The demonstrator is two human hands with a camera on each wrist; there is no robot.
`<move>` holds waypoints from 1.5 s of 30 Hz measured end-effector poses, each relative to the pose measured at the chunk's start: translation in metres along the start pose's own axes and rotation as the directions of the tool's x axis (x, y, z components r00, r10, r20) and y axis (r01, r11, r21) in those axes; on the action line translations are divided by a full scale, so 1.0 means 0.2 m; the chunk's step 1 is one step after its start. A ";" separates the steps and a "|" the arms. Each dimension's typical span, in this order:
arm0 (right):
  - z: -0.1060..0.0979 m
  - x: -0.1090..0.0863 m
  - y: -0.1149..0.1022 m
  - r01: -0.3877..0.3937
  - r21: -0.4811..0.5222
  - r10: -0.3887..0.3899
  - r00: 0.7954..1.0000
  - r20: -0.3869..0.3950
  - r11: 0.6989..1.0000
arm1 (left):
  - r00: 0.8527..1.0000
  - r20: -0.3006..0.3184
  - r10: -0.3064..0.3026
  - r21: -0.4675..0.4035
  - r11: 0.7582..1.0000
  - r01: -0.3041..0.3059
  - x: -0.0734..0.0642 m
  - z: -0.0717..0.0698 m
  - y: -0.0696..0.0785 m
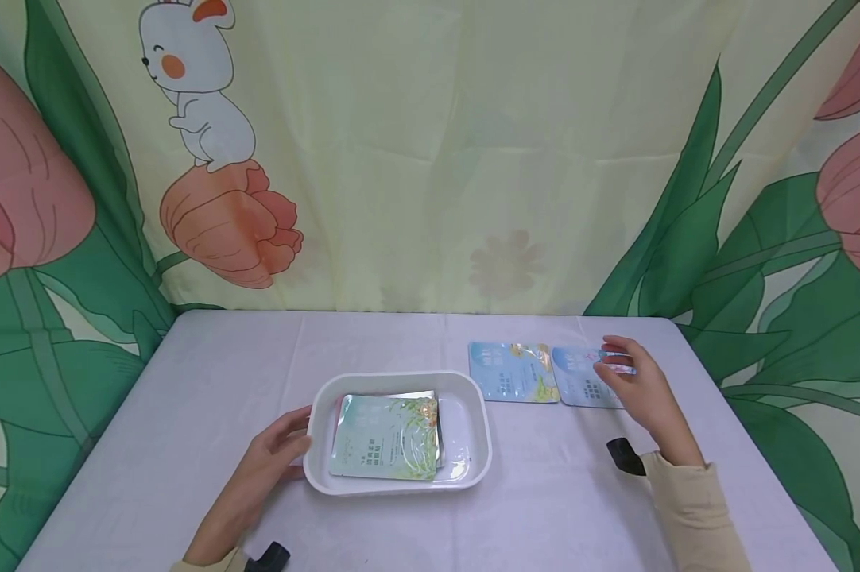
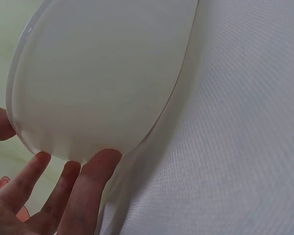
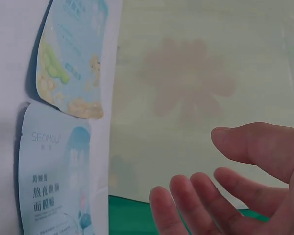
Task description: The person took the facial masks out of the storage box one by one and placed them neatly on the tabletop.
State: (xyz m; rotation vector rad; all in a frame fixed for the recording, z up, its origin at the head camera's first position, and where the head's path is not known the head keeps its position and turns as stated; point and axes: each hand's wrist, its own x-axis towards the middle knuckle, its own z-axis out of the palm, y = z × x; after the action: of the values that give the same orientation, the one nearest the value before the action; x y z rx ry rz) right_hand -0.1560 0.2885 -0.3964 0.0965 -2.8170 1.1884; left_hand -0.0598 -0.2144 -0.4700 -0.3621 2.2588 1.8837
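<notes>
A white tray [image 1: 476, 429] holds a small pile of packets, with a green sheet mask packet [image 1: 383, 437] on top. My left hand [image 1: 271, 453] rests against the tray's left end; in the left wrist view its fingertips touch the outer wall [image 2: 103, 88]. Two light-blue sheet mask packets lie side by side right of the tray: a left one [image 1: 512, 372] with a plant print and a right one [image 1: 583, 377]. Over the right one hovers my right hand [image 1: 637, 385], partly hiding it. In the right wrist view, the right hand's fingers [image 3: 201, 196] are spread, holding nothing.
A white cloth covers the table [image 1: 201, 397], whose back edge meets a printed curtain [image 1: 437, 159]. Dark wrist devices [image 1: 626, 457] sit at both sleeves.
</notes>
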 end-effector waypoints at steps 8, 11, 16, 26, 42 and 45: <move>0.02 -0.03 -0.09 0.040 0.016 -0.040 0.999 0.030 0.999 | 1.000 0.011 -0.005 -0.011 1.000 0.005 0.00 0.00 0.01; 0.04 -0.04 -0.12 0.051 0.018 -0.052 0.998 0.042 0.999 | 1.000 0.007 -0.019 -0.011 1.000 0.019 0.00 0.00 0.01; 0.07 -0.06 -0.17 0.094 0.025 -0.096 0.994 0.052 0.995 | 1.000 0.001 -0.025 -0.011 1.000 0.025 -0.01 0.00 0.01; 0.15 -0.09 -0.24 0.106 0.053 -0.110 0.991 0.080 0.993 | 1.000 0.000 -0.014 -0.004 1.000 0.014 -0.01 0.00 0.01; 0.31 -0.15 -0.33 0.171 0.105 -0.183 0.975 0.122 0.980 | 1.000 0.008 0.002 -0.020 1.000 -0.001 0.00 0.00 0.00; 0.34 -0.16 -0.34 0.171 0.107 -0.185 0.974 0.135 0.979 | 1.000 0.008 -0.008 -0.023 1.000 0.009 0.00 0.00 0.01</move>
State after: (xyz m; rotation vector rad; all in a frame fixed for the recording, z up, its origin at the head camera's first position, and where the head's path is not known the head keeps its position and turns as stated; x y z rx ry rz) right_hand -0.1222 0.1934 -0.3976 0.4489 -2.7968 1.3219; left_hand -0.0603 -0.2149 -0.4688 -0.3667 2.2287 1.9054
